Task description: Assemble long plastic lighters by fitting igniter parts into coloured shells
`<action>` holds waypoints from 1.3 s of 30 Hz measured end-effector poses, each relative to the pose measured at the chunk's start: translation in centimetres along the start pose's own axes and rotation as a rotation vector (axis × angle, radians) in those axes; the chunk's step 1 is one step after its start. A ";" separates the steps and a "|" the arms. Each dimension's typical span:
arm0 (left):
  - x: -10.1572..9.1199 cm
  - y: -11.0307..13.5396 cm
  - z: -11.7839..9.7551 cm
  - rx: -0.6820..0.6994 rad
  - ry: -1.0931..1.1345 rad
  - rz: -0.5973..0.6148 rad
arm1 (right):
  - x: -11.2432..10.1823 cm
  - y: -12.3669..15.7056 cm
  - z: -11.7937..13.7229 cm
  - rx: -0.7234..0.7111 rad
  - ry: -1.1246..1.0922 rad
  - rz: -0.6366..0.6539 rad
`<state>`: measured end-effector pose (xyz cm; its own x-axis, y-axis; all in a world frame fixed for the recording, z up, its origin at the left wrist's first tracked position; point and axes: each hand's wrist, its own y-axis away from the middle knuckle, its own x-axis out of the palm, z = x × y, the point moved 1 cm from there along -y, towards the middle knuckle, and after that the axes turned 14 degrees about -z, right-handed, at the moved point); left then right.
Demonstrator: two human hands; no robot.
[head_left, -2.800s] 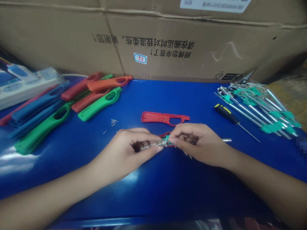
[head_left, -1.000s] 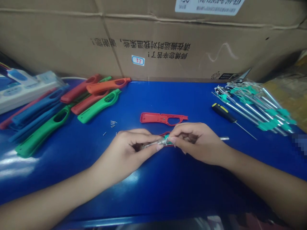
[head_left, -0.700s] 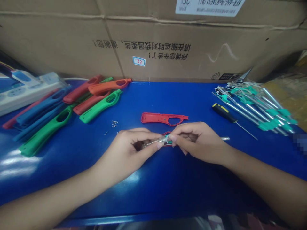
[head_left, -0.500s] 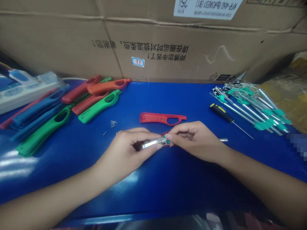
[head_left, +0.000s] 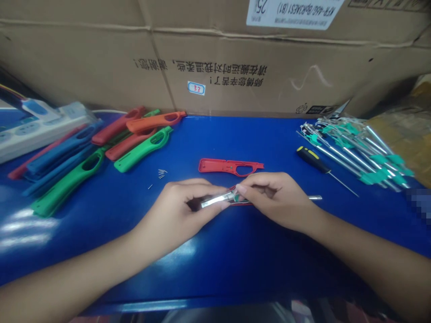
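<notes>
My left hand [head_left: 191,199] is closed around a clear, silvery fuel tank [head_left: 215,198] of a long gas lighter, thumb along its near side. Against the tank's right end, my right hand [head_left: 269,197] pinches with thumb and forefinger; what lies between the tips is too small to make out. Beneath the fingers shows part of a red shell half [head_left: 242,204], with a bit of green beside it. A metal tube tip [head_left: 315,198] sticks out past my right hand. Just beyond both hands another red shell half [head_left: 215,166] lies with its hollow side up.
Small screws [head_left: 162,173] lie left of the hands. Coloured lighter shells [head_left: 144,148] are heaped at the left by a white power strip [head_left: 47,125]. A screwdriver [head_left: 313,159] and a pile of metal lighter tubes [head_left: 357,148] lie at the right. A cardboard box [head_left: 215,58] stands behind.
The right thumb and forefinger have shifted slightly at the tank's end. The whole view has moved a little; both hands keep their hold.
</notes>
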<state>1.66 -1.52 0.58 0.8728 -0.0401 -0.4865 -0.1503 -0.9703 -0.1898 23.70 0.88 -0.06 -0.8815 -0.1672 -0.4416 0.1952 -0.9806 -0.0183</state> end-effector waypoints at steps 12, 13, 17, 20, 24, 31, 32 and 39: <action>-1.5 -0.8 0.9 0.181 -0.214 0.119 | -0.5 0.0 -0.2 -0.161 0.060 -0.028; -1.5 -0.8 0.8 0.181 -0.219 0.123 | -0.5 0.1 -0.3 -0.190 0.081 -0.031; -1.6 -0.7 0.7 0.182 -0.275 0.131 | -0.7 0.5 -0.3 -0.353 0.157 -0.037; -1.9 -0.7 0.6 0.166 -0.311 0.141 | -0.8 0.8 -0.2 -0.568 0.234 -0.037; -2.2 -0.7 0.6 0.196 -0.288 0.144 | -0.9 1.0 -0.1 -0.844 0.500 0.030; -2.2 -0.8 0.8 0.226 -0.292 0.136 | -0.8 1.2 0.0 -0.913 0.753 0.152; -2.2 -0.9 0.8 0.232 -0.295 0.138 | -0.7 1.3 0.0 -0.915 0.771 0.163; -2.2 -0.6 0.6 0.282 -0.319 0.136 | -0.3 1.7 0.4 -0.899 0.824 0.172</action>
<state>-0.48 -0.66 1.27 0.6559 -0.0441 -0.7535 -0.4130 -0.8566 -0.3093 24.11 -0.75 0.44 -0.3441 0.1466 -0.9274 0.7960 -0.4783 -0.3710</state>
